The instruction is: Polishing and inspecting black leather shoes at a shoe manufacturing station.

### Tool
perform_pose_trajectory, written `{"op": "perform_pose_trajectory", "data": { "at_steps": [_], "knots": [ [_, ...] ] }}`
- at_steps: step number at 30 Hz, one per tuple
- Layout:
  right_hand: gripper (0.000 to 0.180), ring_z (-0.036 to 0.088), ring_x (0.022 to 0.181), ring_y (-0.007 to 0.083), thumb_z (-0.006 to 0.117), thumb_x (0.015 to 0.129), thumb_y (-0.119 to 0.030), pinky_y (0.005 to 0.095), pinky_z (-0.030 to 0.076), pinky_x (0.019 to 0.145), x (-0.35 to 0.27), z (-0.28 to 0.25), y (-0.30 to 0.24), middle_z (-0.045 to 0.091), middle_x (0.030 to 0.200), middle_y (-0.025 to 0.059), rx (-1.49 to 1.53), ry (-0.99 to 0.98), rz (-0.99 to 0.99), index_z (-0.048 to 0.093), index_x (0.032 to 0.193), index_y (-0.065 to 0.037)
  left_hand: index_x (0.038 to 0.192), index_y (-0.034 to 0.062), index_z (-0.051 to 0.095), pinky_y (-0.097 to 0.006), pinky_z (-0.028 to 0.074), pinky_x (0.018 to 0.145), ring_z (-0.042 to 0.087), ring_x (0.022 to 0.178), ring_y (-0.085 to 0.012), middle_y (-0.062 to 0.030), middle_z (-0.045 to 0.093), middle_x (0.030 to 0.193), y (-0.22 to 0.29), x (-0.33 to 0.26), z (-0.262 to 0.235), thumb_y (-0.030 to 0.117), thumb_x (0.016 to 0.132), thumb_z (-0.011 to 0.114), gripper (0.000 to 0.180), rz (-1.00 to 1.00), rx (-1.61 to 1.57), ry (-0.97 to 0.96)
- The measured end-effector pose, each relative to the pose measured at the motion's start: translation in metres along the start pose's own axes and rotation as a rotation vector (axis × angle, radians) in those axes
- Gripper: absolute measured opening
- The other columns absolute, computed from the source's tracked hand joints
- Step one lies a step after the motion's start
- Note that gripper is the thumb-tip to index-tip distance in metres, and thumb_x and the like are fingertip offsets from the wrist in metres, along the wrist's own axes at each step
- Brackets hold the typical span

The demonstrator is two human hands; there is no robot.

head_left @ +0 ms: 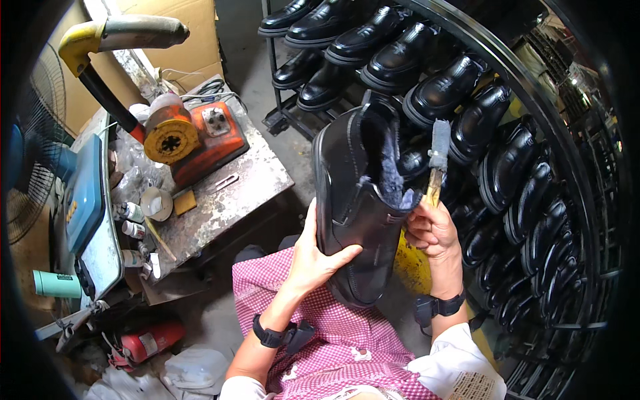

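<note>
- The left hand [313, 257] grips one black leather shoe [357, 207] from its left side: the thumb lies across the upper, and the other fingers are curled out of sight behind the sole edge.
- The shoe stands almost upright in the middle of the view, above a pink checked apron [333, 333] on the person's lap. Its opening faces right and shows a grey fleece lining.
- The right hand [432, 230] is closed, its fingers pinching the yellowish handle of one small brush [437, 167]. The grey bristle end points up, just beside the shoe's opening.
- Both forearms rise from the near edge, bent toward each other. Each wrist wears one dark strap, two in all.
- On the right and far side, a curved black metal rack [533, 87] holds many more black shoes in rows, too many and too overlapped to count surely.
- On the left stands a stained worktop [240, 193] carrying one orange machine [200, 137] with a long yellow-tipped lever.
- One red fire extinguisher [150, 341] lies on the floor at near left.
- One fan [30, 173] stands at the far left edge.
</note>
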State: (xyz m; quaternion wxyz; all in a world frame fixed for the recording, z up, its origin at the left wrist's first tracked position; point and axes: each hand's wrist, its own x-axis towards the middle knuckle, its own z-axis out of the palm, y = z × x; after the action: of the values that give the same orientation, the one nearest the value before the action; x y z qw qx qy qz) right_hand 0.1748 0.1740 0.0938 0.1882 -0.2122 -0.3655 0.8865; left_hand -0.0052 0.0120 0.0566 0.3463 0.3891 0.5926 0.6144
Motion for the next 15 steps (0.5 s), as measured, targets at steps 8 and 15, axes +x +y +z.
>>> {"op": "perform_pose_trajectory", "data": {
  "at_steps": [8, 15],
  "knots": [
    [0.024, 0.024, 0.028, 0.0017, 0.049, 0.093, -0.016, 0.0198, 0.021, 0.028, -0.011, -0.001, -0.008, 0.032, 0.044, -0.0082, 0.192, -0.021, 0.059, 0.055, 0.073, -0.004, 0.141, 0.0025, 0.026, -0.034, 0.038, 0.100, 0.048, 0.119, -0.0236, -0.0161, 0.052, 0.126, 0.011, 0.004, 0.006, 0.024, 0.069, 0.080, 0.093, -0.084, 0.078, -0.091],
    [0.022, 0.028, 0.030, 0.0032, 0.052, 0.092, -0.017, 0.0193, 0.025, 0.032, -0.006, 0.042, 0.004, 0.038, 0.049, -0.0046, -0.041, 0.077, 0.105, 0.056, 0.077, -0.001, 0.134, -0.0006, 0.041, -0.030, 0.037, 0.099, 0.051, 0.112, -0.0176, -0.0093, 0.053, 0.126, -0.050, -0.014, -0.015, 0.036, 0.095, 0.049, 0.054, -0.460, -0.803, -0.163]
  ]
}}
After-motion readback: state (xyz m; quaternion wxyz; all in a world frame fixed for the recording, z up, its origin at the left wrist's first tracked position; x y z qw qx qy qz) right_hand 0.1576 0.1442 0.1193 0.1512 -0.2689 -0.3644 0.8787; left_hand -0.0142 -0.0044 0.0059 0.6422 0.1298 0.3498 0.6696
